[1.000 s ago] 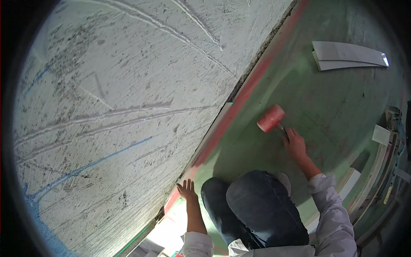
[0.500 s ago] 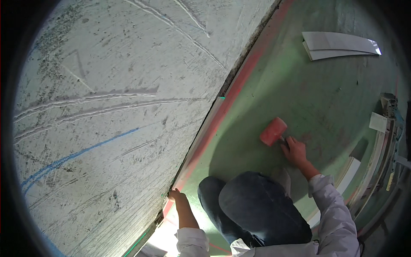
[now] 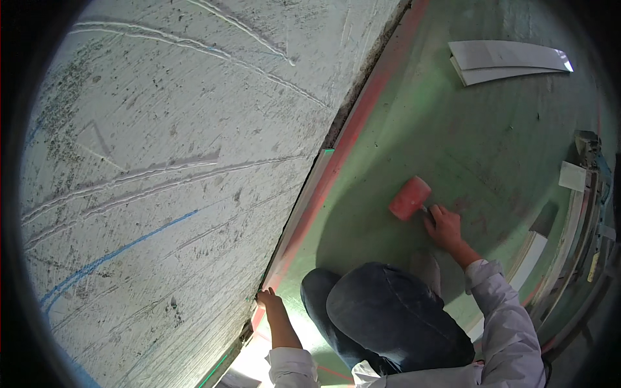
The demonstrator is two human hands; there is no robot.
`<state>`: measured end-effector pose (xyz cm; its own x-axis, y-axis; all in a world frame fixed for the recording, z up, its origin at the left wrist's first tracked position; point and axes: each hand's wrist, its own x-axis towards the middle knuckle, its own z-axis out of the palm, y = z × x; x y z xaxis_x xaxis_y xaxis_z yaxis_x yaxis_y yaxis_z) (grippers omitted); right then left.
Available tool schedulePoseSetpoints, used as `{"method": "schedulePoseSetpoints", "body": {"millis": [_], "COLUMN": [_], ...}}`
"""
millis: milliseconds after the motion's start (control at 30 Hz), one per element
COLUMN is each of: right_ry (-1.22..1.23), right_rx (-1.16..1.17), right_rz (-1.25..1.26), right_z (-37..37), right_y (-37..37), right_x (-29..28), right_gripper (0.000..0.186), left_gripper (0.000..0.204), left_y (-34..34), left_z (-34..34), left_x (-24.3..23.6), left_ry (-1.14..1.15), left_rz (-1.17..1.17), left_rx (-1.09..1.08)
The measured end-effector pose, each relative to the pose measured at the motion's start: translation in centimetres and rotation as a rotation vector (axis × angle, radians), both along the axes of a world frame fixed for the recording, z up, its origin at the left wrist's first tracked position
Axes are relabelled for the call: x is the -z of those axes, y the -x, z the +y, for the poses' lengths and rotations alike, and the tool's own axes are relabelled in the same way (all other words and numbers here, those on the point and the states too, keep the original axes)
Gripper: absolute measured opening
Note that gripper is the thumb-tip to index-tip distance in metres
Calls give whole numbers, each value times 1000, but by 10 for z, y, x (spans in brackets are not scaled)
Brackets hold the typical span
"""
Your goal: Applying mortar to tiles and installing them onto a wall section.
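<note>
A mallet with a red head is gripped by its short dark handle in my right hand, held over the green floor in front of my knees. At the foot of the wall, my left hand has its fingers bent around the near end of a pale skirting strip. That strip runs along the wall base, and its far end shows a thin green edge. Part of my left fingertips is hidden against the wall.
The rough grey wall with raised ridges fills the left side. White boards lie on the green floor at the far right. Nearer on the right are long strips and another white piece. My bent knees are close below.
The view has shifted slightly. Both hands keep their places, with the mallet still in my right hand and my left hand still at the strip.
</note>
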<state>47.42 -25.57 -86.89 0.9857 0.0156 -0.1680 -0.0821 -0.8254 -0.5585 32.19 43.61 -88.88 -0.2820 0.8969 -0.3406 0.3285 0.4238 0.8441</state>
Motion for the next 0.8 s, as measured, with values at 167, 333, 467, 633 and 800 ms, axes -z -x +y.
{"method": "schedulePoseSetpoints", "body": {"millis": [167,333,467,633,800], "right_ry": [44,-32,6,43,-267], "right_rx": [-22,-47,-4,40,-269], "right_rz": [6,25,79,-20,-338], "right_z": [-3,-1,-12,-25,29], "right_y": [1,4,34,47,-5], "right_x": [0,-3,-8,-82,-363], "right_gripper": [26,28,27,27,40], "left_gripper": [42,64,73,67,71], "left_y": [0,17,16,66,72], "left_z": [-11,-7,-72,-188,-238], "left_x": [-9,-22,-36,-117,-228], "left_ry": [-7,123,114,292,-46], "left_rz": [27,-71,-105,369,450], "left_rx": [-25,105,290,1103,1531]}}
